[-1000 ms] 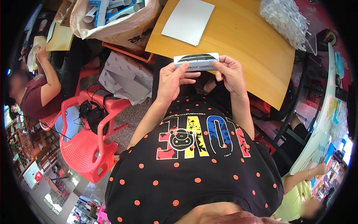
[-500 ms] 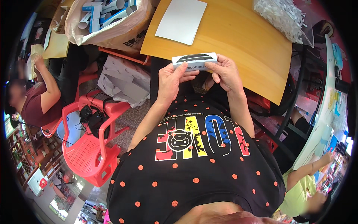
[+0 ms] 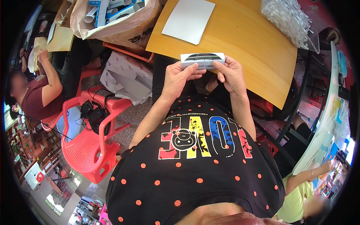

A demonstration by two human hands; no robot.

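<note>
Over the near edge of the yellow wooden table [image 3: 245, 41], both my hands grip a white and grey card sleeve [image 3: 203, 58], curved and printed with a black umbrella picture. My left hand [image 3: 177, 78] has its left end, thumb on the front and fingers behind. At the other end, my right hand [image 3: 233, 77] pinches it with the thumb across the front. Beyond it on the table lies a stack of white sheets [image 3: 189, 20].
A large pale sack [image 3: 129, 34] of rolled white and blue sleeves stands at the upper left. A clear bag of white strips [image 3: 287, 22] sits at the table's far right. A red plastic chair [image 3: 84, 144] holds black cables. Two other people [image 3: 50, 88] work nearby, left and right.
The view has shifted slightly, so the table, sack and hands appear a little further right. My grip on the sleeve looks nearly the same.
</note>
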